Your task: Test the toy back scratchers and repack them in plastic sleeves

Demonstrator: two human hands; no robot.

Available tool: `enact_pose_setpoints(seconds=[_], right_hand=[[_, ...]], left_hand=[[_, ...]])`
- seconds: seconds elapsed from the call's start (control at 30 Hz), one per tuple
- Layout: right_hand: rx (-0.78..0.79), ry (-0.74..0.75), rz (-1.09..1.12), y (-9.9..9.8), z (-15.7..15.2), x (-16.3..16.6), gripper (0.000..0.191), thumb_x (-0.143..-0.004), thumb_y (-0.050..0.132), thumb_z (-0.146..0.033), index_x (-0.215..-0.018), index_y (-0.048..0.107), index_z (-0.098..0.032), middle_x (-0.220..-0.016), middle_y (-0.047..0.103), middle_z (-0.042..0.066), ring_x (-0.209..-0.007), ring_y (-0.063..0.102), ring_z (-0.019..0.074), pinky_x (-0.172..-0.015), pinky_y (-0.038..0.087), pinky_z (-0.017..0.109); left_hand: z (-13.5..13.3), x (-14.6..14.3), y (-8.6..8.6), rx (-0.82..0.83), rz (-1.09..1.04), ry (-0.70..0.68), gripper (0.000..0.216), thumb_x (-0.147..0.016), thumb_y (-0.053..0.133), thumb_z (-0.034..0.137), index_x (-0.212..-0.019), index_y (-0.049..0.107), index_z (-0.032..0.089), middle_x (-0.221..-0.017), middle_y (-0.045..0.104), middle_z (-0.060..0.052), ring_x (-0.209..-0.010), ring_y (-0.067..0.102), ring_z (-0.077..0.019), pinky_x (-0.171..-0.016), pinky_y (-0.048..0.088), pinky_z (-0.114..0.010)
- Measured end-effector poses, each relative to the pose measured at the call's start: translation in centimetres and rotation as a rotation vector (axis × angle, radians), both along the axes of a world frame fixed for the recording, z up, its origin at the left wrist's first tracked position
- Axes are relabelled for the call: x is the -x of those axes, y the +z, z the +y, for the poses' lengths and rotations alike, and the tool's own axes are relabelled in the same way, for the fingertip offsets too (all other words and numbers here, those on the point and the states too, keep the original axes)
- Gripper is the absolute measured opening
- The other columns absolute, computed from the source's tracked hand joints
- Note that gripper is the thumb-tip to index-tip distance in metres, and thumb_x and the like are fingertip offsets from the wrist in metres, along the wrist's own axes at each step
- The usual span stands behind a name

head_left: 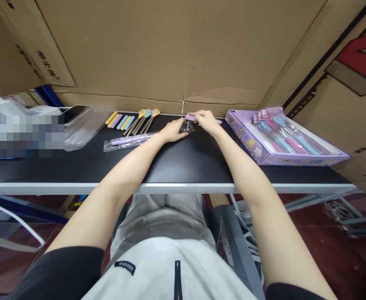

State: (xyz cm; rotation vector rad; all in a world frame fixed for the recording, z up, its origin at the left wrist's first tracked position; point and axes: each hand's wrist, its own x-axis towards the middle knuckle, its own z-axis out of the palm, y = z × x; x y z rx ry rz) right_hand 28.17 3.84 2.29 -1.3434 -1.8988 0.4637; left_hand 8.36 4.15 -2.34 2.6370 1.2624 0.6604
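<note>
My left hand (172, 131) rests on the black table (183, 162) with its fingers pinched on the end of a clear plastic sleeve (129, 141) that holds a purple pen-like item. My right hand (205, 120) is closed on a small purple header card (189, 117) at the mouth of that sleeve. Both hands meet near the table's far edge, close to the cardboard wall.
Loose pastel sticks (119, 121) and several hand-shaped sticks (143, 119) lie at the back left. A pile of clear bags (84, 125) sits further left. A purple display box (279, 137) of packed items stands on the right. Cardboard boxes (170, 50) wall the back.
</note>
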Motion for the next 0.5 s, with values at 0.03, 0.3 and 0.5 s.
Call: enact_pose_setpoints(seconds=[0.03,0.3,0.5], right_hand=[[-0.001,0.0,0.024,0.0,0.1,0.0,0.036,-0.097,0.059,-0.018,-0.117,0.088,-0.012,-0.125,0.083,0.014,-0.113,0.08,0.0277,-0.112,0.059,0.045],[0.043,-0.033,0.133,-0.7,0.0,0.8,0.053,-0.083,0.074,-0.003,-0.135,0.075,-0.013,-0.109,0.08,0.009,-0.105,0.078,0.0247,-0.108,0.061,0.042],[0.219,-0.12,0.107,-0.3,-1.4,1.6,0.022,-0.091,0.065,0.002,-0.09,0.061,-0.02,-0.076,0.066,0.0,-0.068,0.067,0.015,-0.075,0.059,0.029]], left_hand=[[-0.1,0.0,0.1,0.0,0.006,0.003,0.049,-0.097,0.069,0.031,-0.139,0.055,0.012,-0.142,0.071,-0.026,-0.135,0.068,-0.0421,-0.112,0.056,-0.056],[0.2,0.4,0.1,-0.005,-0.021,-0.005,0.052,-0.096,0.07,0.03,-0.141,0.055,0.011,-0.145,0.069,-0.026,-0.137,0.067,-0.0423,-0.114,0.055,-0.056],[0.6,0.4,-0.1,0.01,-0.075,-0.021,0.054,-0.094,0.072,0.028,-0.141,0.054,0.007,-0.142,0.069,-0.029,-0.137,0.068,-0.0436,-0.113,0.055,-0.054]])
